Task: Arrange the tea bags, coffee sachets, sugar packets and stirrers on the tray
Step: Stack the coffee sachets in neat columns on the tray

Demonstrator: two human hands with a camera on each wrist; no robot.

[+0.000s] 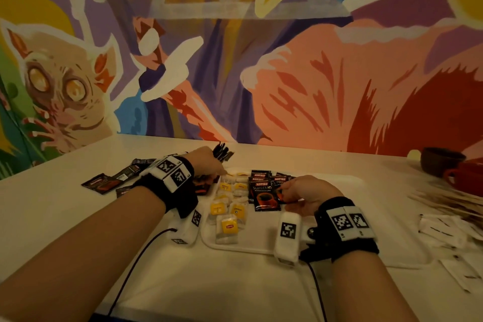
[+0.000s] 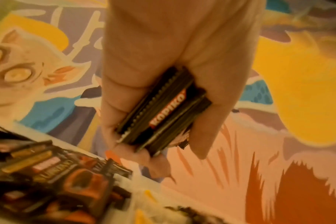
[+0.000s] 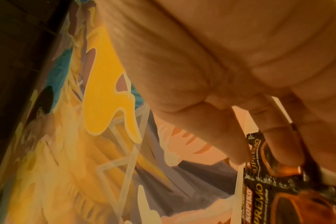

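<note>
My left hand [image 1: 206,163] hovers over the tray's far left corner and grips a stack of black Kopiko coffee sachets [image 2: 163,112], which stick up past the knuckles [image 1: 222,151]. My right hand [image 1: 303,191] lies on the white tray [image 1: 371,230], its fingers [image 3: 278,144] nearly straight and pressing a Kopiko Supremo sachet [image 3: 259,189] flat. More coffee sachets [image 1: 264,191] overlap in rows on the tray. To their left lie several yellow-tagged tea bags [image 1: 227,217].
Loose coffee sachets [image 1: 104,183] are scattered on the table left of the tray. Wooden stirrers [image 1: 444,198] and white sugar packets [image 1: 444,230] lie to the right. A brown cup [image 1: 441,162] and a red cup [image 1: 467,178] stand at the far right.
</note>
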